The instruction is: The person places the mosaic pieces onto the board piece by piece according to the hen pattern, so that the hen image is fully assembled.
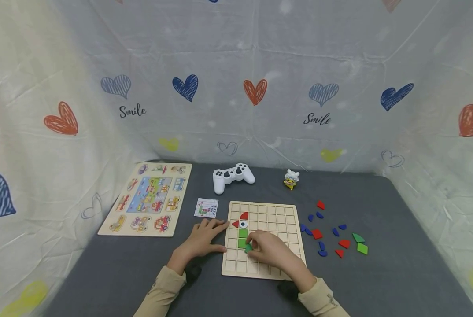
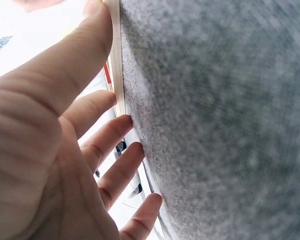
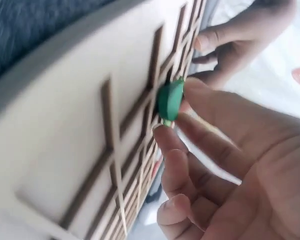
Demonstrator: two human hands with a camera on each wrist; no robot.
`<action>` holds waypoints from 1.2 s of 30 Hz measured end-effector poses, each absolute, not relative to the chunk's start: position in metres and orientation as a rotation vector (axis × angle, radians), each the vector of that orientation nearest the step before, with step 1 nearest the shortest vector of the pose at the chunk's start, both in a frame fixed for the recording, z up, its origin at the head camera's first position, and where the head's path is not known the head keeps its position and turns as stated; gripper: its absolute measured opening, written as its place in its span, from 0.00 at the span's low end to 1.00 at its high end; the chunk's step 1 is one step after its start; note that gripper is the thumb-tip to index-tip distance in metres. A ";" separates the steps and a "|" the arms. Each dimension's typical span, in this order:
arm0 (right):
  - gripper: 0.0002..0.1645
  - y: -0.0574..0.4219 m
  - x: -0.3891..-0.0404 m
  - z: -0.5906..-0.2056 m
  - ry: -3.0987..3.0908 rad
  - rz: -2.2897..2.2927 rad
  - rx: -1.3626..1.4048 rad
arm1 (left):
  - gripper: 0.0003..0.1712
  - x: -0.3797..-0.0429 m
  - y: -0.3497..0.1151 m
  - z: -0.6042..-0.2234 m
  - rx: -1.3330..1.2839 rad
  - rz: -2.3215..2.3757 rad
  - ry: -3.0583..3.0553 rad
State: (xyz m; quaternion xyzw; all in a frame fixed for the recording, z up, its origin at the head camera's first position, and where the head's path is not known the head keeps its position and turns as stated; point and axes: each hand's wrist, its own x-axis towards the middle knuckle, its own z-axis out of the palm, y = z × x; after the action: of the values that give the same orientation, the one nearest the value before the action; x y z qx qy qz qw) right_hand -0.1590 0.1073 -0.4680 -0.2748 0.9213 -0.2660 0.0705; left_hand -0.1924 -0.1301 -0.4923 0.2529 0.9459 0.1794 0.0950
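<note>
A wooden grid board (image 1: pixel 274 224) lies on the dark tabletop. In its left part sit a red rounded piece (image 1: pixel 244 215), a red triangle (image 1: pixel 235 224), a white eye piece (image 1: pixel 243 224) and two green squares (image 1: pixel 242 238) in a column. My right hand (image 1: pixel 272 250) pinches a dark green curved piece (image 3: pixel 171 100) between thumb and fingertips, beside the lower green square and close over the grid. My left hand (image 1: pixel 202 240) rests at the board's left edge with fingers spread, thumb and fingertips right at the rim.
Several loose red, blue and green pieces (image 1: pixel 317 234) lie right of the board. A small pattern card (image 1: pixel 206 202) and a vehicle puzzle board (image 1: pixel 184 185) are to the left. Behind stand a white game controller (image 1: pixel 233 175) and a small figurine (image 1: pixel 291 179).
</note>
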 end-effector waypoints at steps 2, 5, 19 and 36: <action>0.13 0.109 -0.158 -0.465 2.779 -0.744 -0.866 | 0.45 -0.192 -0.130 -0.492 0.753 0.531 2.807; 0.18 0.110 -0.157 -0.463 2.779 -0.682 -0.938 | 0.45 -0.192 -0.130 -0.491 0.752 0.521 2.808; 0.13 0.110 -0.160 -0.468 2.804 -0.655 -0.991 | 0.45 -0.193 -0.130 -0.488 0.761 0.520 2.807; 0.06 0.108 -0.155 -0.472 2.892 -0.637 -0.917 | 0.45 -0.193 -0.130 -0.490 0.743 0.520 2.795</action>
State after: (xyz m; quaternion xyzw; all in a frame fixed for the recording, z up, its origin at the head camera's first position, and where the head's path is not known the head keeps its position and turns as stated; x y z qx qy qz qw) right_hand -0.1551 0.1085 -0.4718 -0.2958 0.9327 -0.2053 0.0208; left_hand -0.1929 -0.1301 -0.4897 0.2516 0.9463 0.1759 0.1014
